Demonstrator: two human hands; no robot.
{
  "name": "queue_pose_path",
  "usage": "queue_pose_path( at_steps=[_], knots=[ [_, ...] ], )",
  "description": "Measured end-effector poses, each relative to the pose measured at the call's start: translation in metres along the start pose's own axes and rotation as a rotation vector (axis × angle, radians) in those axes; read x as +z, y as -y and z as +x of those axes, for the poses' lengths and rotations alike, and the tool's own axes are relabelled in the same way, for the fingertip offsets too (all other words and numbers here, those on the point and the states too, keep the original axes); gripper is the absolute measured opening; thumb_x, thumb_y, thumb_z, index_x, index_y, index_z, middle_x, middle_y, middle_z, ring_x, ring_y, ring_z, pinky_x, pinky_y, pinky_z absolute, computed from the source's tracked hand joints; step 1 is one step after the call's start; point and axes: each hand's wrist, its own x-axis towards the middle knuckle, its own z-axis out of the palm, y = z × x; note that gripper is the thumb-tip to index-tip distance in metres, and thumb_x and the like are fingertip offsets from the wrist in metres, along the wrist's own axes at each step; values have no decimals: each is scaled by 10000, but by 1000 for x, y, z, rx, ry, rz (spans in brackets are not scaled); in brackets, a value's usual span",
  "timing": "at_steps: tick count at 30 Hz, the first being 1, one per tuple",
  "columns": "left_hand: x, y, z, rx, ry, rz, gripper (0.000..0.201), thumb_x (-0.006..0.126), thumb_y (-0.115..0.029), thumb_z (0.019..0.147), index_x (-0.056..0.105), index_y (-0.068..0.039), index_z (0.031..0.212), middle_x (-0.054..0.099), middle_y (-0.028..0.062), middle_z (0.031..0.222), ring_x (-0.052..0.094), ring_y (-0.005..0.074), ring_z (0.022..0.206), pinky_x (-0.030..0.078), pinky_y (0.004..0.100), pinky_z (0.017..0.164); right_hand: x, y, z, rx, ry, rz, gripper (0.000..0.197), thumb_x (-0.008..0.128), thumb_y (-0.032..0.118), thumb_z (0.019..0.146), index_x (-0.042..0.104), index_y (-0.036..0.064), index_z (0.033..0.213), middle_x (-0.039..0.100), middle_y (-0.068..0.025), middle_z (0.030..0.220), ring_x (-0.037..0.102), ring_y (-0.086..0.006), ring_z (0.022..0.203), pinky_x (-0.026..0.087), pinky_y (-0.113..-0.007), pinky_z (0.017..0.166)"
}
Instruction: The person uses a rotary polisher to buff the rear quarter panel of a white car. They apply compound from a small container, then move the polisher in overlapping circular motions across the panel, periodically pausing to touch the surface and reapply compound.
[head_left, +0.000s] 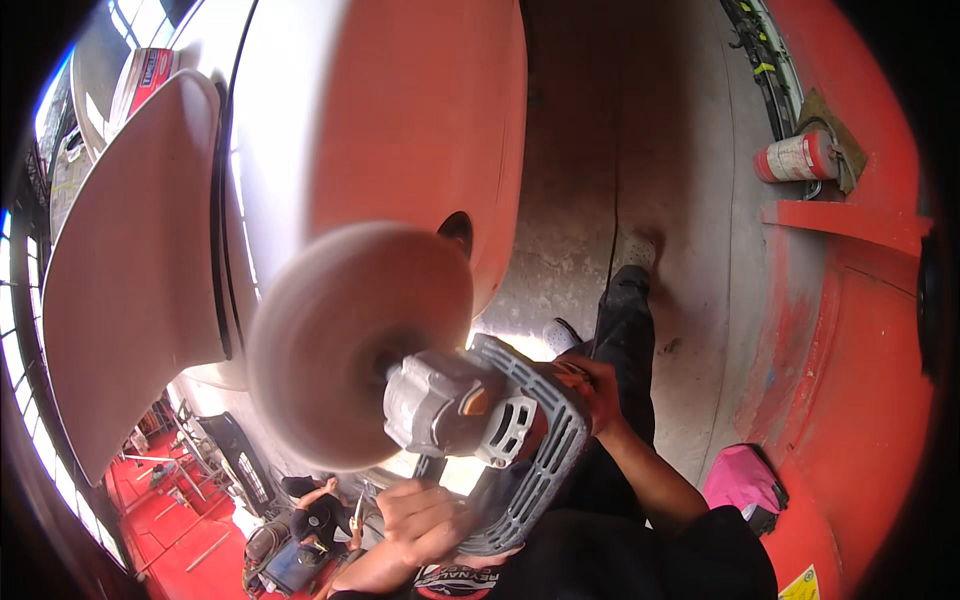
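Observation:
I hold a power polisher (440, 405) with both hands in front of my body. Its large round pad (340, 390) is smeared by motion and faces a glossy car body panel (420, 120) that reflects red; whether the two touch, I cannot tell. My left hand (425, 518) is closed round the near end of the tool's grey loop handle (560, 430), fingers curled. On the other side, my right hand (600, 392) wraps the polisher's body behind the handle; part of its fingers is hidden.
A curved pale panel with a dark edge strip (130, 270) stands out at the left. Two people (325, 515) are at work at lower left, near a detached grille (235, 455). A red fire extinguisher (797, 158) hangs by the right wall, with a pink bag (742, 490) below. A cord (615, 150) runs over the concrete floor.

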Motion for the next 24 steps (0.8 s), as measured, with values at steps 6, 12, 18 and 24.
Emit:
queue_pose_path(
  at_steps=[6, 12, 18, 24],
  knots=[
    [14, 13, -24, 59, 91, 80, 402, 852, -436, 791, 639, -96, 756, 586, -39, 608, 582, 119, 503, 418, 236, 509, 1, -29, 5, -47, -5, 58, 782, 600, 731, 909, 705, -25, 1080, 720, -95, 859, 684, -140, 812, 522, -299, 730],
    [33, 15, 16, 25, 179, 73, 330, 917, -312, 659, 698, -88, 764, 611, -23, 589, 597, 120, 487, 380, 244, 477, -22, -71, 8, 45, 32, 217, 764, 577, 684, 949, 718, -47, 1123, 751, -113, 990, 687, -157, 918, 537, -331, 822],
    [67, 12, 55, -109, 55, 120, 315, 914, -297, 682, 686, -89, 747, 556, 3, 571, 558, 167, 477, 400, 296, 494, -53, -24, 49, 23, 97, 36, 690, 516, 638, 1013, 739, 1, 1158, 760, -116, 1103, 696, -195, 1052, 513, -336, 933],
    [92, 32, 119, -159, -32, 230, 369, 927, -308, 679, 607, -124, 688, 471, 0, 553, 489, 187, 467, 381, 337, 493, -80, -29, 94, 193, 151, -83, 548, 489, 509, 1053, 729, 26, 1142, 760, -136, 1058, 699, -205, 1030, 514, -365, 942]
  ],
)
